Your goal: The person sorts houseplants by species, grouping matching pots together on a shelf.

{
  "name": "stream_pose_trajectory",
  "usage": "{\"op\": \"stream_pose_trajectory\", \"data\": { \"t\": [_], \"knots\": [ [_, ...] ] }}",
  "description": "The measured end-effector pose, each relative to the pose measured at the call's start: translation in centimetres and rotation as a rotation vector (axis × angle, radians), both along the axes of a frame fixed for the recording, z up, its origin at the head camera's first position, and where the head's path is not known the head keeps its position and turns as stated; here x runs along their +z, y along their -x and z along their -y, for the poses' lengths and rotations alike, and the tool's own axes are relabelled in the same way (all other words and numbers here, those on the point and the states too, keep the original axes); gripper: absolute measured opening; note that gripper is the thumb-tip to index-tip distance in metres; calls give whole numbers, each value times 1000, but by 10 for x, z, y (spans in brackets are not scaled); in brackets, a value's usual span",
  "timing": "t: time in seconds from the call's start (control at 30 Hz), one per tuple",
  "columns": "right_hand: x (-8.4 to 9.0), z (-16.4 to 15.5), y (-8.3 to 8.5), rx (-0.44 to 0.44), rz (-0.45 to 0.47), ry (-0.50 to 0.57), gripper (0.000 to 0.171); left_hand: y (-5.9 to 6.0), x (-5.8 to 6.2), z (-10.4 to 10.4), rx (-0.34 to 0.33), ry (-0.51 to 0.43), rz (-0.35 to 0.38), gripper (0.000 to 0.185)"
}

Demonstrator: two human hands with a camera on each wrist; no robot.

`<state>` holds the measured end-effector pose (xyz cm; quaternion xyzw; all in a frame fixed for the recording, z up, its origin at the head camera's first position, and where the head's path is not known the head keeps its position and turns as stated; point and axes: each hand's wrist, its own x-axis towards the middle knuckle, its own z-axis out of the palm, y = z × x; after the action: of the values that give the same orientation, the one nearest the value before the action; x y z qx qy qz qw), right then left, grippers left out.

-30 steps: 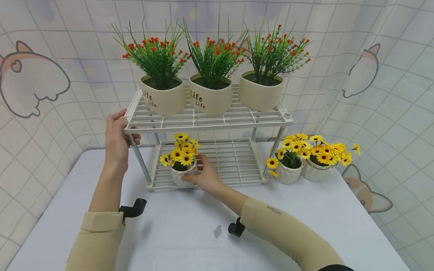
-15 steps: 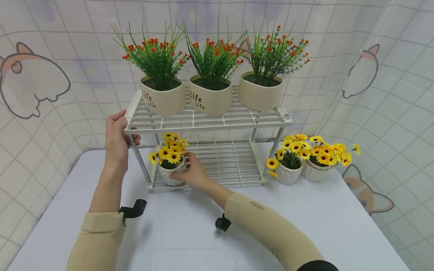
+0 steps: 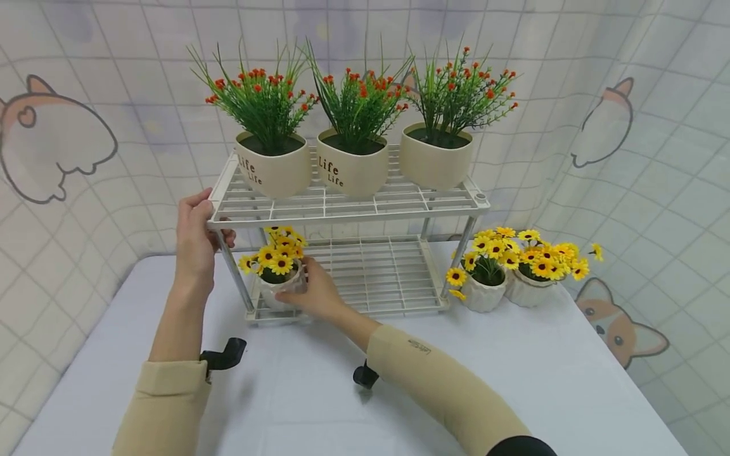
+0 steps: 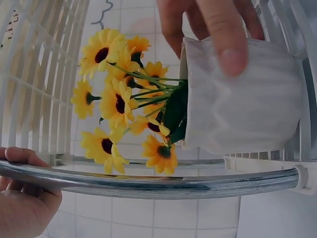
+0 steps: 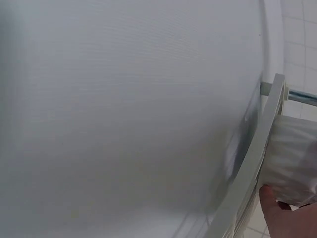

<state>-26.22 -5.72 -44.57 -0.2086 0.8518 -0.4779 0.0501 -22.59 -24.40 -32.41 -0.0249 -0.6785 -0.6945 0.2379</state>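
Observation:
A small white ridged flowerpot (image 3: 276,292) with yellow, dark-centred flowers (image 3: 278,256) stands upright at the left end of the rack's lower shelf (image 3: 379,272). My right hand (image 3: 317,290) grips it from the right, thumb at the front. In the left wrist view, the fingers of that hand press on the white pot (image 4: 247,104), close behind the metal post (image 4: 173,185). My left hand (image 3: 196,244) holds the upper left corner of the white wire rack (image 3: 348,218). The right wrist view catches the pot (image 5: 290,158) only partly.
Three cream pots (image 3: 353,168) of red-flowered grass stand along the top shelf. Two more white pots with yellow flowers (image 3: 483,294) stand on the table (image 3: 308,392) just right of the rack. A patterned curtain (image 3: 570,114) hangs behind.
My right hand has shifted the flowerpot leftward along the lower shelf, close to the left post. The left hand has stayed on the rack's corner.

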Motion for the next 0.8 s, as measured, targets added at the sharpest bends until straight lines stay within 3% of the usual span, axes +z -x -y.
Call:
{"op": "stream_pose_trajectory", "data": {
  "t": [0.17, 0.3, 0.5, 0.8],
  "knots": [
    [-2, -11, -5, 76, 44, -7, 74, -1, 1, 2, -4, 12, 1, 43],
    [-6, -28, -9, 165, 90, 46, 68, 0, 0, 3, -6, 15, 4, 44],
    [-8, -70, -27, 294, 42, 26, 47, 1, -2, 1, -8, 30, -1, 43],
    [-11, -125, -56, 343, 78, 17, 29, 1, 0, 1, 1, 29, 2, 43]
  ]
}}
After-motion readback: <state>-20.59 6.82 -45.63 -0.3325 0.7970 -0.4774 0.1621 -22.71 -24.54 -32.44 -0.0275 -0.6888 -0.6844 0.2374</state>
